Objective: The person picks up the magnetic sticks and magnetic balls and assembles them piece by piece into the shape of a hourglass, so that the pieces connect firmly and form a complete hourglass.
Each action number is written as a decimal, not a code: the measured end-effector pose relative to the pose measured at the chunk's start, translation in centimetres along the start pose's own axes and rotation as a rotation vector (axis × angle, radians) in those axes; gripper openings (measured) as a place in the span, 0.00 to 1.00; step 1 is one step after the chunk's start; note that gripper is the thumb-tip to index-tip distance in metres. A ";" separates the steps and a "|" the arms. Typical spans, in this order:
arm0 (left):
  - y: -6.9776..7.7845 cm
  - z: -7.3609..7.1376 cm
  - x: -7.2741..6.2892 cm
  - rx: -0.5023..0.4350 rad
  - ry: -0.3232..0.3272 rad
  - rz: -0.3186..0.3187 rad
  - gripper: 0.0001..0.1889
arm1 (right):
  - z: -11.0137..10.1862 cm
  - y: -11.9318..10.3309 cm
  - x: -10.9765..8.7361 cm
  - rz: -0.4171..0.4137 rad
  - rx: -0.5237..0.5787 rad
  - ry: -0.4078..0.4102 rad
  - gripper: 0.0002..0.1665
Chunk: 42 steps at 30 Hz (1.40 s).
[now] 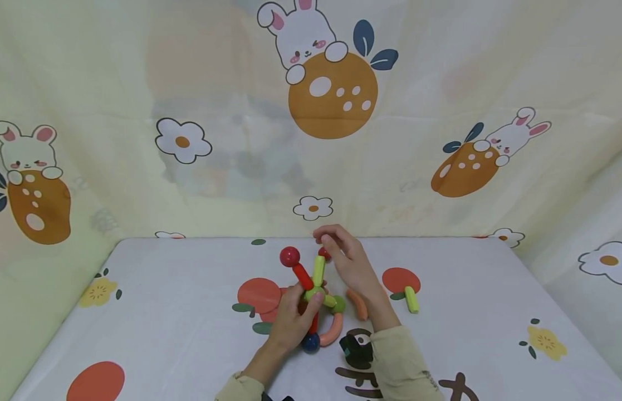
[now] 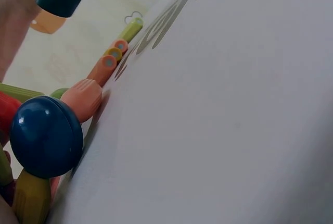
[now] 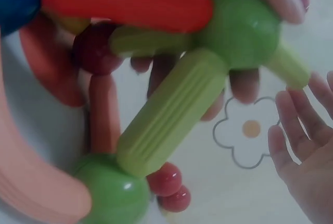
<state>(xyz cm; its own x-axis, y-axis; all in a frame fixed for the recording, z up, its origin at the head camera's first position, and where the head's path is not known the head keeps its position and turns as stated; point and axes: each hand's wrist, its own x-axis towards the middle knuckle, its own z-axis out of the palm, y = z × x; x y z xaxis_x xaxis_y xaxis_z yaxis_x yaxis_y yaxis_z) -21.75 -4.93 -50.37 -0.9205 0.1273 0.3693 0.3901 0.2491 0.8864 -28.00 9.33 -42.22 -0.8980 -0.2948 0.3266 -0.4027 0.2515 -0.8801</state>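
My left hand (image 1: pixel 293 318) grips a toy built of magnetic rods and balls around its green ball (image 3: pixel 239 26). From that ball run a red rod (image 1: pixel 303 277) topped by a red ball (image 1: pixel 289 256), an upright yellow-green rod (image 1: pixel 318 270), and another yellow-green rod (image 3: pixel 171 114) leading to a second green ball (image 3: pixel 112 190). Lower down, a blue ball (image 2: pixel 47 136) joins a curved pink rod (image 1: pixel 333 329). Fingers extended, my right hand (image 1: pixel 348 266) is raised beside the upright rod's tip, near another red ball (image 1: pixel 324 253); nothing shows in its palm in the right wrist view.
A loose curved orange rod (image 1: pixel 357 304) lies on the printed tablecloth (image 1: pixel 165 334) by the right forearm. Further right rests a loose yellow-green rod (image 1: pixel 411 299). A patterned curtain (image 1: pixel 230 184) hangs behind the table. A dark device (image 1: pixel 358 348) sits at the right wrist.
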 end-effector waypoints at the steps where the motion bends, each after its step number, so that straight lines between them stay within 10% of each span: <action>1: -0.5 0.1 0.0 -0.001 0.002 -0.001 0.11 | 0.0 0.3 0.1 0.004 0.001 0.006 0.14; 26: -0.6 0.1 -0.2 0.022 0.021 0.035 0.11 | 0.7 4.9 0.4 0.253 -0.175 -0.008 0.19; 42: -0.7 0.1 -0.2 0.064 0.029 0.027 0.11 | 1.1 6.0 0.2 0.239 -0.468 -0.015 0.18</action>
<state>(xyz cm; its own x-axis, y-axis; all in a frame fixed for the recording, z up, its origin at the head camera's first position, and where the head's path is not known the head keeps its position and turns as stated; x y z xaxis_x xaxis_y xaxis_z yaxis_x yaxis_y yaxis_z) -21.89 -5.06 -51.11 -0.9094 0.1071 0.4019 0.4148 0.3069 0.8566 -30.39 9.79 -47.87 -0.9733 -0.1912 0.1269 -0.2257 0.6972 -0.6804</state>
